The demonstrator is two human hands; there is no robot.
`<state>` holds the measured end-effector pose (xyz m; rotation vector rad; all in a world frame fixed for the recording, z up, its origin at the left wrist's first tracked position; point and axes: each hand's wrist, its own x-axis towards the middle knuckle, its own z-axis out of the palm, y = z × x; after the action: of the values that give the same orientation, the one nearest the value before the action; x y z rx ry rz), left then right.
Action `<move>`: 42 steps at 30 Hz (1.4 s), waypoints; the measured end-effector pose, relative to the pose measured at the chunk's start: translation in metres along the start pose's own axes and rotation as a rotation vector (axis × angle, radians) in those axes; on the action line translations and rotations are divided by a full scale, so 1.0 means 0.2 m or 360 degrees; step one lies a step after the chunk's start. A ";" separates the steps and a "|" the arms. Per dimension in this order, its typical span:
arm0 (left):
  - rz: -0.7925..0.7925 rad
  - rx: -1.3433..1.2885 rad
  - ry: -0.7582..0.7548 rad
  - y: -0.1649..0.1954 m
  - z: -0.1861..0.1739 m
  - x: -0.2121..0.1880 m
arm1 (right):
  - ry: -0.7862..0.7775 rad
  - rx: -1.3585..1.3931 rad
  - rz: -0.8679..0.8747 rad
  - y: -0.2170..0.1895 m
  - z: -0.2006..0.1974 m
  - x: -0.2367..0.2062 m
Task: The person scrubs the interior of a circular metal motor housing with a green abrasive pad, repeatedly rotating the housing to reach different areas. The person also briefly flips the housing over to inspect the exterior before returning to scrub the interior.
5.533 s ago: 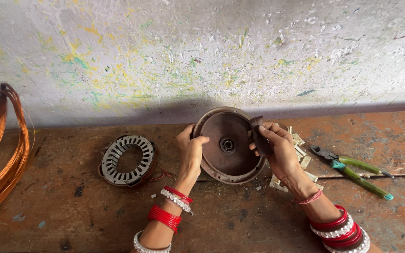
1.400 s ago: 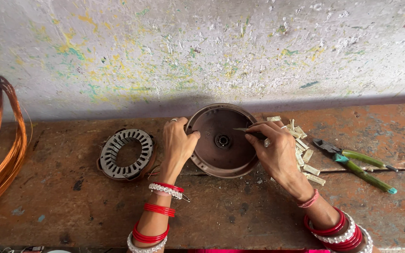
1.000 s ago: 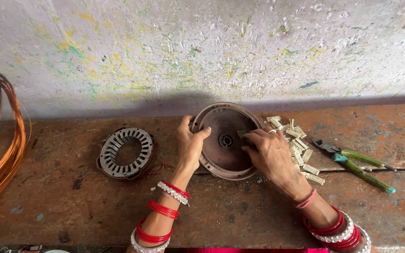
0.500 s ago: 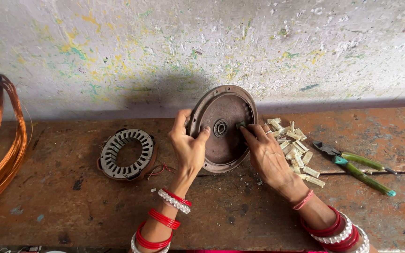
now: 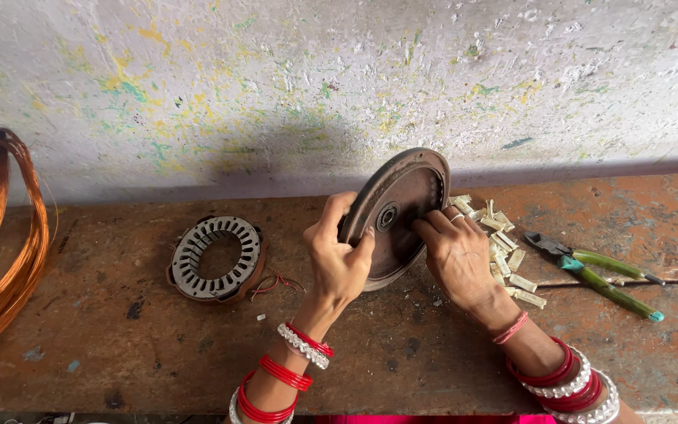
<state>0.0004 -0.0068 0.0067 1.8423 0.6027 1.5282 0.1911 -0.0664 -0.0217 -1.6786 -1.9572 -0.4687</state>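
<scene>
The round motor end cover (image 5: 398,216) is up off the workbench (image 5: 119,345) now, tipped on edge with its hollow face and centre bearing hole turned toward the camera, where half a second ago it was only partly raised and a second ago it lay nearly flat. That tilt exposes the inner rim to the fingers. The left hand (image 5: 339,255) is closed around the cover's lower left edge, thumb hooked over the rim and fingers curled behind, carrying the weight. The right hand (image 5: 457,251) is pressed against the cover's right side, fingertips bunched and poking at the inner rim; whether it pinches something small there I cannot tell, the fingers hide it. The cover's bottom edge looks to be resting on or just above the bench, right in front of the paint-flecked wall (image 5: 339,86). Just right of the cover, behind the right hand, lies a scatter of pale insulation slips (image 5: 504,243). Further right of the cover, well apart, sit green-handled pliers (image 5: 598,267), untouched. To the cover's left, near but not touching, the slotted stator core (image 5: 215,259) lies flat with thin red leads trailing toward the left wrist. Far left of the cover, a hank of copper winding wire (image 5: 1,251) hangs over the bench edge.
</scene>
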 end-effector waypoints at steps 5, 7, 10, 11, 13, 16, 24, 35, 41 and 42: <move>0.0242 0.0060 0.0039 0.02 0.01 0.00 | -0.0019 0.0449 -0.0131 -0.11 0.03 -0.01; 0.0189 0.0053 0.0062 0.03 0.01 0.00 | -0.0024 0.0837 -0.0154 -0.14 0.03 -0.01; 0.0041 0.0149 0.0059 0.03 -0.01 0.01 | -0.0039 0.0791 -0.0207 -0.14 -0.01 0.00; 0.0085 0.0152 0.0066 0.03 -0.01 0.01 | -0.0080 0.0521 -0.0225 -0.14 -0.03 0.00; 0.0171 0.0178 0.0081 0.03 -0.02 0.02 | -0.0120 0.0201 -0.0206 -0.13 -0.05 0.01; 0.0113 0.0170 0.0086 0.04 -0.01 0.01 | -0.0118 0.0335 -0.0122 -0.15 -0.05 0.02; 0.0171 0.0121 0.0114 0.07 0.00 -0.01 | -0.0133 0.0426 -0.0151 -0.18 -0.05 0.00; -0.0050 0.0070 0.0099 0.00 0.00 -0.02 | -0.0193 0.0477 -0.0010 -0.16 -0.01 0.00; 0.0151 0.0054 0.0112 0.00 0.01 -0.03 | -0.0061 0.0651 -0.0035 -0.20 -0.01 0.00; 0.0193 0.0098 0.0117 0.01 0.01 -0.03 | -0.0037 0.0804 -0.0052 -0.20 -0.01 0.00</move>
<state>0.0006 -0.0123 0.0044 1.9063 0.5870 1.6800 0.1530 -0.0750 -0.0169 -1.3334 -1.9158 0.0406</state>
